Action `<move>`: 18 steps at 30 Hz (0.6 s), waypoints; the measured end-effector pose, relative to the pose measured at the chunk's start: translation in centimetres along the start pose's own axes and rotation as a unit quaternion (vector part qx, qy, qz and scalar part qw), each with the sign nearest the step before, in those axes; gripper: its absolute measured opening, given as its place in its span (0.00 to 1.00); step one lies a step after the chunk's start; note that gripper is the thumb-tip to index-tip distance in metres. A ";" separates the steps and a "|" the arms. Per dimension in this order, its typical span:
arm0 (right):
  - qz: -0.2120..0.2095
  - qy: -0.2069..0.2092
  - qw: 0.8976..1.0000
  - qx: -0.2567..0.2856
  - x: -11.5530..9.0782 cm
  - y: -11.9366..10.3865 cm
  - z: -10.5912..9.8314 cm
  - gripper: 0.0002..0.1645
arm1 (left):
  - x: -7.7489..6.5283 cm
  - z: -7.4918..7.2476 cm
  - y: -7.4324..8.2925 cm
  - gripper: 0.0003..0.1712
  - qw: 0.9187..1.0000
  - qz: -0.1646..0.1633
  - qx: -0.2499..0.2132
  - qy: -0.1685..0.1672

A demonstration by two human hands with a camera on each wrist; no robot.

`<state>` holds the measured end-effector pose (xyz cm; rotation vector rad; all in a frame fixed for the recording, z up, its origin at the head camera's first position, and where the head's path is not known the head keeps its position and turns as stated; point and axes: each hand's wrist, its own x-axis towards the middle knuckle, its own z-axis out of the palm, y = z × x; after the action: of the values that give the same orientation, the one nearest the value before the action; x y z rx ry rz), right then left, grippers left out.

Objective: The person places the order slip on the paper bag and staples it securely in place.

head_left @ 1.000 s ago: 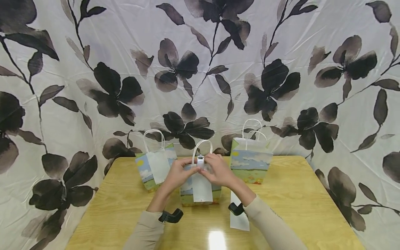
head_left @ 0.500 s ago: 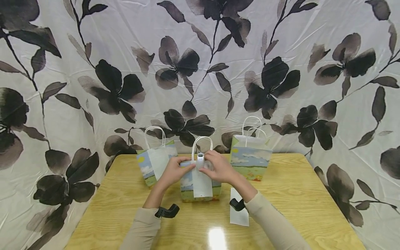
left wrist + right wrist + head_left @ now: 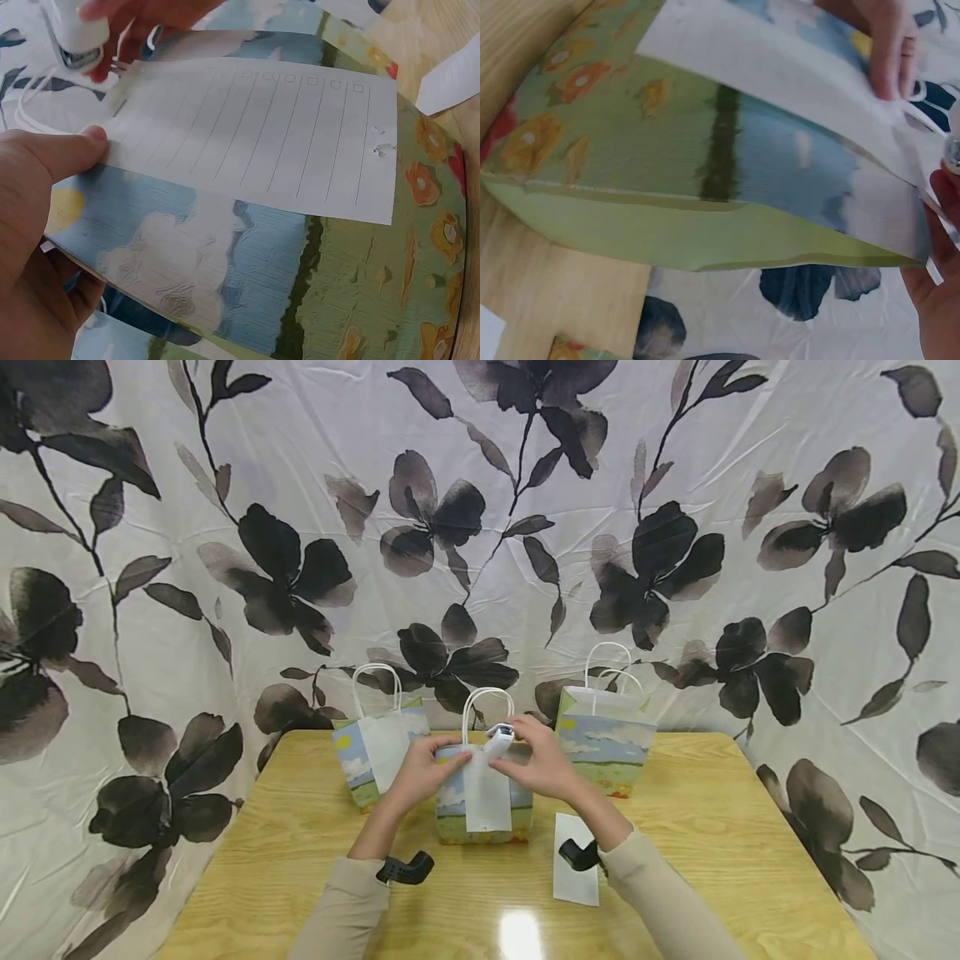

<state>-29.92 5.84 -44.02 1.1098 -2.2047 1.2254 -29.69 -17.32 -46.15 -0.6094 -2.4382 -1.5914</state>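
Head view — our left hand (image 3: pixel 426 770) pinches a white ruled paper slip (image 3: pixel 488 800) against a blue-and-green landscape-printed paper bag (image 3: pixel 451 803); our right hand (image 3: pixel 543 764) grips a small white plastic stapler (image 3: pixel 499 740) near the bag's top edge. Best, we'd say — slip flat, stapler square to that edge.

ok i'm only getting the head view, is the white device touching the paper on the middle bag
Observer: No, the left wrist view shows a gap between the white device and the paper.
Operator: looks blank from here, anything on it
Observer: Yes, in the left wrist view it carries a row of small boxes.
Operator: and what's round the side i can't see
Observer: The right wrist view shows that the middle bag has a plain green side panel.
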 end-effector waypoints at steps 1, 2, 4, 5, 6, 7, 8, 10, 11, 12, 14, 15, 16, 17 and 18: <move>0.004 0.012 1.000 0.009 -0.1 -0.2 -0.4 0.21 | 0.1 0.0 0.0 0.13 1.000 -0.003 0.006 0.000; 0.009 0.022 1.000 0.016 -0.2 -0.4 -0.8 0.22 | 0.2 0.0 0.1 0.14 1.000 -0.004 0.008 0.000; 0.021 0.039 0.999 0.032 -0.4 -0.9 -1.6 0.23 | 0.4 0.0 0.1 0.15 1.000 -0.006 0.014 0.005; 0.029 0.043 0.998 0.043 -0.5 -1.1 -2.1 0.24 | 0.5 0.0 0.2 0.15 1.000 -0.003 0.016 0.009; 0.040 0.047 0.997 0.053 -0.6 -1.3 -2.5 0.25 | 0.7 0.0 0.2 0.15 1.000 -0.001 0.019 0.013; 0.052 0.052 0.995 0.067 -0.7 -1.7 -3.0 0.25 | 0.8 0.0 0.2 0.15 1.000 0.002 0.020 0.016; 0.065 0.058 0.993 0.080 -0.9 -2.2 -3.5 0.26 | 1.0 0.0 0.1 0.15 1.000 0.005 0.019 0.019; 0.096 0.071 0.987 0.112 -1.2 -3.3 -4.5 0.27 | 1.1 0.0 0.1 0.14 0.999 0.005 0.024 0.020; 0.111 0.080 0.983 0.123 -1.4 -3.8 -4.9 0.27 | 1.2 0.0 0.1 0.13 0.999 0.004 0.025 0.020; 0.124 0.091 0.979 0.130 -1.7 -4.3 -5.3 0.28 | 1.2 0.1 0.1 0.13 0.999 0.002 0.029 0.021; 0.148 0.111 0.972 0.142 -2.4 -4.9 -6.1 0.27 | 1.3 0.1 0.0 0.14 0.999 -0.003 0.034 0.021; 0.156 0.119 0.971 0.140 -2.8 -5.0 -6.4 0.26 | 1.3 0.1 -0.1 0.15 0.999 -0.007 0.035 0.022; 0.165 0.126 0.970 0.128 -3.3 -5.0 -6.7 0.24 | 1.3 0.2 -0.1 0.17 0.999 -0.007 0.036 0.023; 0.174 0.132 0.969 0.115 -3.8 -5.1 -6.9 0.22 | 1.3 0.2 -0.2 0.19 0.999 -0.005 0.037 0.024; 0.184 0.137 0.968 0.102 -4.3 -5.0 -7.2 0.21 | 1.2 0.3 -0.3 0.22 0.999 0.000 0.039 0.024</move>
<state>-23.64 12.27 -40.25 0.5624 -2.1609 1.6803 -30.85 -16.83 -46.08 -0.5520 -2.4519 -1.4861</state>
